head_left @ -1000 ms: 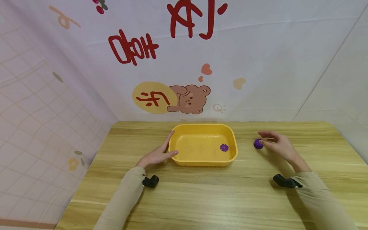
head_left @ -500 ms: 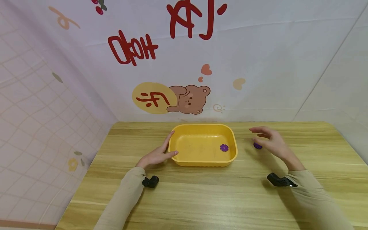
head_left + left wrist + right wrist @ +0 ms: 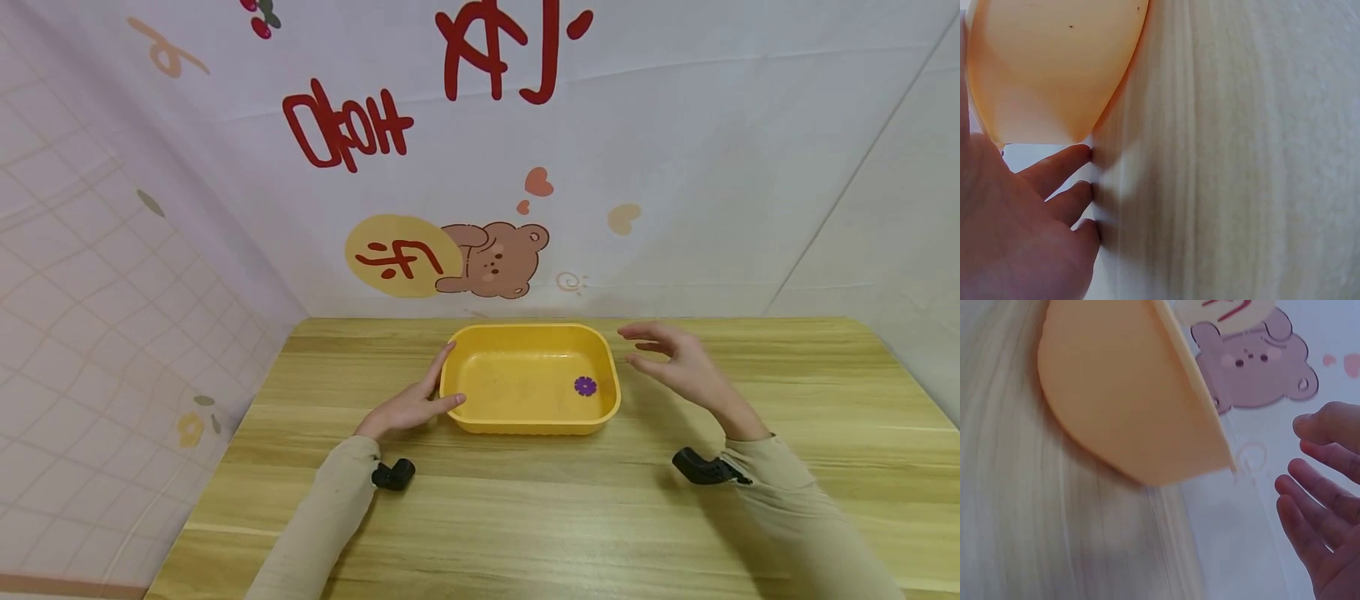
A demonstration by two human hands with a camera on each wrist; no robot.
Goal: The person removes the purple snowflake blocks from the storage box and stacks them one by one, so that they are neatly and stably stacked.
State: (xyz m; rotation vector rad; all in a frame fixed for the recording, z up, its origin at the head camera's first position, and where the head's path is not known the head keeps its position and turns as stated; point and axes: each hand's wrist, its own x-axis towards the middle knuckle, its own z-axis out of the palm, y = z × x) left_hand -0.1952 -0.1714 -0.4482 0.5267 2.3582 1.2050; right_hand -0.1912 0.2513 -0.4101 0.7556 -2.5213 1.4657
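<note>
A yellow rectangular basin (image 3: 517, 428) stands on the table. My left hand (image 3: 408, 406) holds its left end, the thumb over the rim and the fingers along the outside. In the left wrist view several fingertips (image 3: 1088, 190) touch the tabletop beside the basin (image 3: 1041, 75). To the right of the basin, my right hand (image 3: 682, 362) hovers with loosely bent fingers apart from the thumb. Nothing shows between them in the right wrist view, where the hand (image 3: 1329, 494) is apart from the basin (image 3: 1122, 394). A flat purple notched disc (image 3: 585, 386) lies inside the basin, toward the right.
The wood-grain table (image 3: 510, 517) meets a pale printed wall sheet (image 3: 697, 167) at its back edge. A bear picture (image 3: 498, 262) is printed on that sheet. A black wrist mount (image 3: 393, 474) sits at my left cuff, another (image 3: 705, 467) at the right.
My right hand has moved left toward the basin. The purple ball seen beside it earlier is out of sight now, perhaps behind the hand. The left hand and basin have not moved.
</note>
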